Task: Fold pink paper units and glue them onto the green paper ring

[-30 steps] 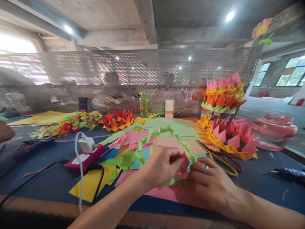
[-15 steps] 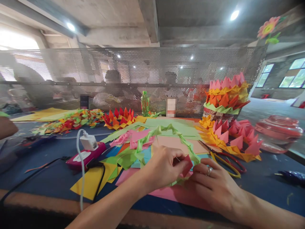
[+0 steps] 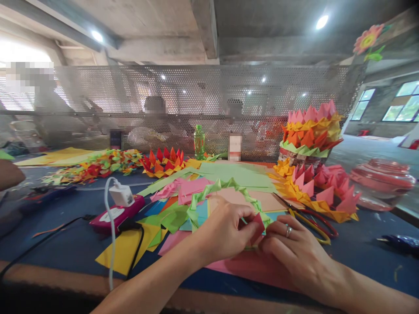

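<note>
My left hand (image 3: pixel 225 226) pinches a small folded red paper piece (image 3: pixel 258 228) between thumb and fingers. Close on its right, my right hand (image 3: pixel 299 248), with a ring on one finger, has its fingertips closed at the edge of a light green folded-paper ring (image 3: pixel 194 209). The ring is a zigzag band that arches up behind both hands. Its near side is mostly hidden by them, so how the red piece meets the band cannot be made out. Under the hands lie pink paper sheets (image 3: pixel 248 268) and other coloured sheets.
A magenta power strip (image 3: pixel 135 208) with a white charger (image 3: pixel 121 193) and cables lies left. Yellow- and red-handled scissors (image 3: pixel 314 229) lie right, near pink and orange folded-paper bands (image 3: pixel 307 185). Behind stand a green bottle (image 3: pixel 199 144) and a perforated metal screen (image 3: pixel 183 87).
The green ring's far side has dropped slightly and its right side has drawn inward. Both hands keep their closed grips, having moved only a little. Behind the screen, a person at left has shifted.
</note>
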A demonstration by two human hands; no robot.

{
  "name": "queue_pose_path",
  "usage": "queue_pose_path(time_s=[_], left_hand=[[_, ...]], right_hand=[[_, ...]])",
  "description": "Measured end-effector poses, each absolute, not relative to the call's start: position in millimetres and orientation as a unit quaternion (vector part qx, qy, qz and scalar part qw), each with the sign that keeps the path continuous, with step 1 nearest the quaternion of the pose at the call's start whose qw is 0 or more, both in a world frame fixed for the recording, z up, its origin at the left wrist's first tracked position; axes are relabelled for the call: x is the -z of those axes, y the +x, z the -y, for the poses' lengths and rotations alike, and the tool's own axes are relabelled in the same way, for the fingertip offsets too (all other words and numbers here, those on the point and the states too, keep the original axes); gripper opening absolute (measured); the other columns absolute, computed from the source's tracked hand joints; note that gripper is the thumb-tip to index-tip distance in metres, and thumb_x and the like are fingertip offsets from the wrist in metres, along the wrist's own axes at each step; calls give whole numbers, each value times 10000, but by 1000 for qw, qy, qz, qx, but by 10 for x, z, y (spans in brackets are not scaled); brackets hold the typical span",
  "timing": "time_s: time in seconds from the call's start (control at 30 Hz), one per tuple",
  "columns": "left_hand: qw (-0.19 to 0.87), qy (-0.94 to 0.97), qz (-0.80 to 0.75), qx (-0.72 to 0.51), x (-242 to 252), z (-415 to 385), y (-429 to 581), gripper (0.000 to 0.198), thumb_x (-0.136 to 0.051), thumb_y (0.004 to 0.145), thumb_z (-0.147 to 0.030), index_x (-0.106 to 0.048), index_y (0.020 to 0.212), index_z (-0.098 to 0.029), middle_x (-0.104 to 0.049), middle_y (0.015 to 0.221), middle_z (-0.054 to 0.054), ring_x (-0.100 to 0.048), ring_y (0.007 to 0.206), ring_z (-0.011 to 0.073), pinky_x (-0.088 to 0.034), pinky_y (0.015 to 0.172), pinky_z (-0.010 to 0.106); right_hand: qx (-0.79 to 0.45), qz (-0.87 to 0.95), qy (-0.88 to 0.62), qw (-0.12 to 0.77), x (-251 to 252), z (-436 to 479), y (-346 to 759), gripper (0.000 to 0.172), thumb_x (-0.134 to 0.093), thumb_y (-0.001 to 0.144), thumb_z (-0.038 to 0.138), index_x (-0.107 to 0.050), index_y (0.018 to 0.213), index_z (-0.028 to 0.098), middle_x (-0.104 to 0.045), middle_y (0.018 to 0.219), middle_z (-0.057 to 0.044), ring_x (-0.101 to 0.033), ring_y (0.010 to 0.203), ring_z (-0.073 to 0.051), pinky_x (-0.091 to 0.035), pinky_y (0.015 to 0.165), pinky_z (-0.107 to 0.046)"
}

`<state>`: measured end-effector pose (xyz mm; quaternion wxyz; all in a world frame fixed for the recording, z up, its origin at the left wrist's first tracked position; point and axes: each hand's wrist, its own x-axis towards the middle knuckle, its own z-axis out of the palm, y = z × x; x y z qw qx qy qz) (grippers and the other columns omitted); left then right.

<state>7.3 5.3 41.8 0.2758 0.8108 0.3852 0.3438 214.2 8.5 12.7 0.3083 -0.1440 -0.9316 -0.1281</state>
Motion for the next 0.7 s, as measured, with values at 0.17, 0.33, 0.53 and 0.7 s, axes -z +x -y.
queue_pose_path(time_s=[0.17, 0.33, 0.53, 0.7], left_hand=[[251, 823, -395, -321, -451, -50, 58, 218, -561, 904, -174, -645, 705, -149, -649, 623, -9, -546, 569, 105, -354, 532, 215], [213, 838, -386, -321, -486, -61, 66, 254, -582, 900, -186, -653, 657, -159, -658, 650, 15, -605, 696, 146, -403, 616, 230], [322, 791, -420, -307, -417, -33, 65, 197, -539, 914, -245, -653, 763, -189, -629, 664, -12, -542, 544, 107, -367, 482, 205], [288, 805, -414, -311, -442, -32, 65, 201, -544, 879, -193, -673, 726, -175, -667, 751, 13, -593, 638, 128, -438, 562, 206]], right_hand=[[76, 924, -169, 333, -93, -124, 2140, 282, -324, 988, 38, -453, 810, 214, -608, 694, 19, -519, 659, -146, -359, 774, -317], [47, 903, -225, 362, -63, -148, 2126, 217, -461, 933, 42, -442, 806, 217, -590, 699, 30, -527, 644, -132, -366, 729, -284], [31, 880, -280, 383, -53, -131, 2116, 236, -527, 847, 24, -433, 780, 230, -602, 702, 24, -552, 651, -156, -382, 682, -277], [3, 871, -306, 385, -20, -147, 2131, 280, -485, 737, -40, -437, 788, 232, -624, 729, 19, -587, 681, -166, -410, 682, -279]])
